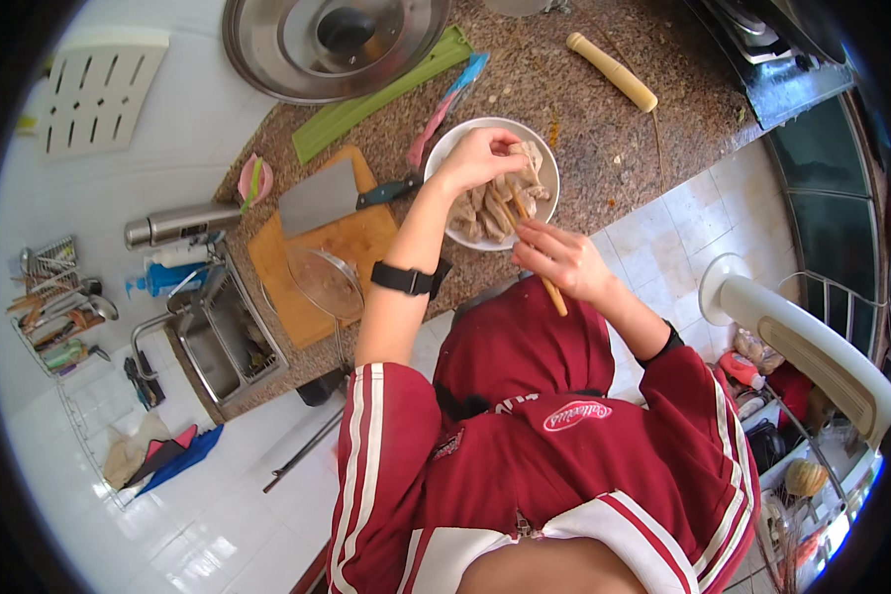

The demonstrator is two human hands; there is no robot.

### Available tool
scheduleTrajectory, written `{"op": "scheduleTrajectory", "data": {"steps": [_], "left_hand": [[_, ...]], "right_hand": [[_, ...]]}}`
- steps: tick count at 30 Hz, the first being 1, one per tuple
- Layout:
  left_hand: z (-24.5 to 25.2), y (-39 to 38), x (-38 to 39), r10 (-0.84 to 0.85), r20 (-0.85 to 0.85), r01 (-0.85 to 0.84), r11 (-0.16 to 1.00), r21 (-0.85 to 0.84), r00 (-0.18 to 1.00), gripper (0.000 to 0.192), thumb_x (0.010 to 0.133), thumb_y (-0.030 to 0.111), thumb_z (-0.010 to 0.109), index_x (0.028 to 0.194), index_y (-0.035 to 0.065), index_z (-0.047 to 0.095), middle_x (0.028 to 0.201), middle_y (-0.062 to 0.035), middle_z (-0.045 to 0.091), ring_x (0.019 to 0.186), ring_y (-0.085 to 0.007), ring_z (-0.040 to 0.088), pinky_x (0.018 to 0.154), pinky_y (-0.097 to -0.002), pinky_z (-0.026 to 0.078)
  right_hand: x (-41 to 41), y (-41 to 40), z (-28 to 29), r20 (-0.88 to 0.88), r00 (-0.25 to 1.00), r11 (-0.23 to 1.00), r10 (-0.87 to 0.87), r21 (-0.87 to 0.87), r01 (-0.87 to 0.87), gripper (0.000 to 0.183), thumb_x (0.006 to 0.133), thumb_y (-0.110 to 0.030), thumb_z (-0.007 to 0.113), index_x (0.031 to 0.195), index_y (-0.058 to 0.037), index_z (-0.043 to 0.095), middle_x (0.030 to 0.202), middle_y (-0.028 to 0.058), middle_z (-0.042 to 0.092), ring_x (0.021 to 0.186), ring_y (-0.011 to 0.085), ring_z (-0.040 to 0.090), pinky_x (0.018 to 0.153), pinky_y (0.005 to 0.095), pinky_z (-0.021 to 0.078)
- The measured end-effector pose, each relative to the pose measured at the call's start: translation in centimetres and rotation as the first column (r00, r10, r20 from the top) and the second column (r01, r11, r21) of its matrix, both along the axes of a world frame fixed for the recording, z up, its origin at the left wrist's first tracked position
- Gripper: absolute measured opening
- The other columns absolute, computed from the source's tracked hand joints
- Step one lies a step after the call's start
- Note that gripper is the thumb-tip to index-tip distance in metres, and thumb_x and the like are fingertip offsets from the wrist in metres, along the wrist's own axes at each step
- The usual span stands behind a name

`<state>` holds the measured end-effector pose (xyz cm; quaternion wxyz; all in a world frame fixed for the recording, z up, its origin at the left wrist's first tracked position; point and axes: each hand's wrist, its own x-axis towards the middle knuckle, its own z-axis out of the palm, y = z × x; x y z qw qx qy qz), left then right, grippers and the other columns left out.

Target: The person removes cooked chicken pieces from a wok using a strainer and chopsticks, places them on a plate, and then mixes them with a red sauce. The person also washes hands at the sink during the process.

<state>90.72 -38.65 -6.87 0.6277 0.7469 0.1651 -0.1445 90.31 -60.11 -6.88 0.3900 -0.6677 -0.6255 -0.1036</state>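
Observation:
A white plate (553, 194) of pale cooked meat pieces (482, 211) stands on the speckled stone counter before me. My left hand (484, 157) reaches over the plate's far left side, its thumb and fingers closed on a pale meat piece (529, 157). From the near right, my right hand (566, 261) grips a pair of wooden chopsticks (555, 298) low on the shafts. Their tips are down among the meat. Part of the pile lies hidden beneath my left hand and wrist.
Left of the plate, a cleaver (318, 194) rests on a wooden cutting board (304, 319), beside a mesh strainer (330, 278). Farther left is a steel sink (219, 356). Behind lie a pan lid (275, 44) and a wooden roller (612, 72). A stove (794, 93) stands far right.

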Motion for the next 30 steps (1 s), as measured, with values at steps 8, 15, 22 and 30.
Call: {"op": "scheduleTrajectory", "data": {"steps": [8,15,22,30], "left_hand": [[-3.7,2.9,3.0,-0.238,-0.327,0.331,0.904,0.270,0.915,0.025,0.071,0.021,0.070,0.082,-0.0008,0.068,0.073,-0.0007,0.062,0.066,-0.0076,0.053,0.062,-0.0243,0.043],[-3.3,3.1,4.4,-0.236,-0.424,0.469,0.633,0.616,0.875,0.038,0.064,0.028,0.073,0.091,0.0009,0.068,0.080,-0.0073,0.066,0.072,-0.0162,0.062,0.067,-0.0287,0.047],[-3.1,2.7,3.6,-0.085,-0.356,0.298,0.742,0.600,0.931,0.033,0.057,0.022,0.079,0.087,0.0103,0.069,0.086,-0.0088,0.068,0.082,-0.0211,0.064,0.074,-0.0322,0.049],[-3.2,2.2,2.4,-0.072,-0.236,0.209,0.750,0.628,0.969,0.036,0.057,0.020,0.080,0.087,0.0040,0.069,0.079,-0.0100,0.067,0.073,-0.0185,0.065,0.067,-0.0296,0.050]], "right_hand": [[0.7,-2.7,-0.4,-0.120,0.993,1.000,-0.004,0.024,0.007,0.021,0.074,-0.018,0.069,0.087,-0.0058,0.059,0.097,0.0073,0.062,0.092,0.0231,0.062,0.062,0.0288,0.0545],[4.1,-5.8,-0.3,-0.487,0.858,0.972,-0.160,0.077,0.224,0.018,0.076,-0.011,0.068,0.090,-0.0024,0.063,0.096,0.0120,0.065,0.091,0.0270,0.064,0.073,0.0326,0.0536],[4.4,-3.6,-0.9,-0.385,0.911,0.986,-0.145,0.019,0.165,0.013,0.077,-0.005,0.066,0.088,-0.0002,0.061,0.093,0.0137,0.064,0.084,0.0272,0.065,0.067,0.0323,0.0548],[3.3,-0.8,2.7,0.083,0.995,0.993,-0.061,-0.098,0.069,0.017,0.067,-0.008,0.059,0.083,-0.0042,0.053,0.084,0.0073,0.054,0.083,0.0201,0.060,0.053,0.0266,0.0519]]}}
